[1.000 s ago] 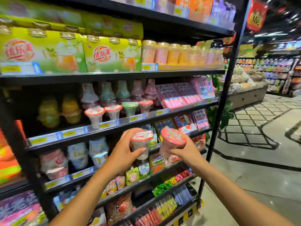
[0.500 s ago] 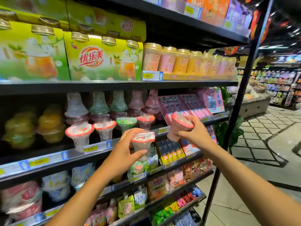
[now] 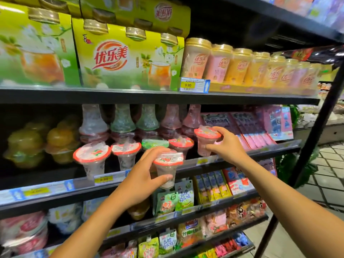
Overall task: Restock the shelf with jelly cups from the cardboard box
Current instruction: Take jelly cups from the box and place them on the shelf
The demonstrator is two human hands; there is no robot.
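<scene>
Glossy clear-plastic jelly cup (image 3: 167, 172), foil-lidded

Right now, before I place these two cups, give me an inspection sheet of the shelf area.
Surface: black shelf, price strip along its front edge.
Job's things: left jelly cup and right jelly cup, both red-lidded, in hand; three red-lidded shelf cups and a green-lidded cup in the front row; cardboard box not in view.
Clutter: bottle-shaped jellies behind the row, yellow fruit jellies left, pink flat boxes right.
Grips: left grip holds its cup before the shelf edge; right grip holds its cup at the row's right end.
Cables: nothing seen.
Surroundings: milk tea cups and green multipacks above, snack pouches below, tiled floor at right.
</scene>
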